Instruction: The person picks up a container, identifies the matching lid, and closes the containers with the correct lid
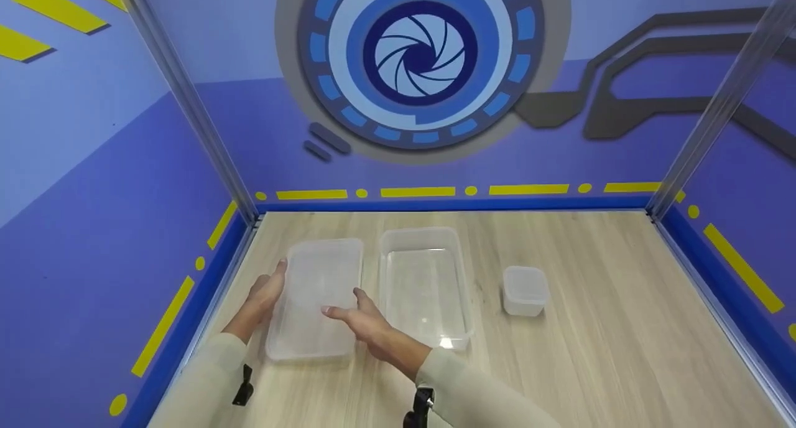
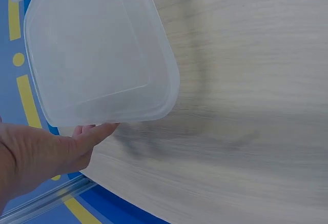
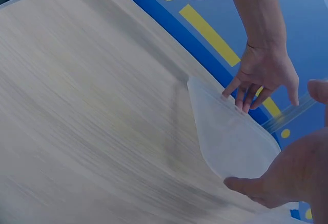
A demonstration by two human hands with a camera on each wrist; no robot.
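I have the frosted lid (image 1: 308,279) at the nine-o'clock side of the worktop (image 1: 609,341). The left hand (image 1: 266,291) meets its nine-o'clock edge; on the wrist feeds I read those fingers as straight, touching the rim rather than curling round it. The right hand (image 1: 367,322) grips the three-o'clock edge, thumb laid over the top, though I can't see what the hidden fingers do underneath. The shadows suggest to me that the lid stands off the worktop; whether a box sits beneath it, I can't tell.

My main worry is a slip: with only fingertips against smooth plastic on the left, that side could sag and twist the lid out of the right grip. The right wrist also lies just beside the near corner of the clear box (image 1: 426,291), at three o'clock from the lid. A careless swing of that forearm could shove the box toward the small tub (image 1: 525,291), farther out at three.

The lid's long axis runs nearly six to twelve, its far end leaning slightly toward one. The clear box leans slightly toward eleven, so they aren't quite parallel.
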